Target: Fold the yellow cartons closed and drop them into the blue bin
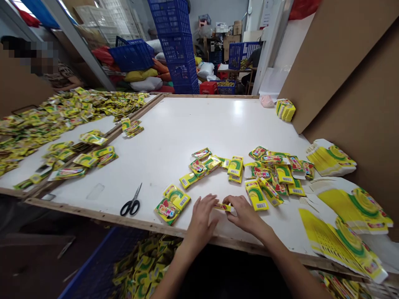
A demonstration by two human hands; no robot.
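Observation:
Between both hands, near the table's front edge, is a small yellow box (223, 207) seen on its narrow side. My left hand (203, 218) has its fingers on the box's left end. With thumb and fingers my right hand (242, 212) grips its right end, where a white flap shows. Two packed boxes (173, 203) lie just left of my left hand. A loose group of yellow and green boxes (199, 168) lies beyond my hands, and a larger pile (277, 174) is to the right. Flat unfolded cartons (352, 203) are fanned out at the far right.
Black-handled scissors (130, 206) lie on the white table (199, 120) at left. Wooden strips edge the table. A blue crate (102, 257) of packets stands below the front edge. Another person (59, 70) sits behind a packet heap (77, 110). Cardboard (324, 54) rises at right.

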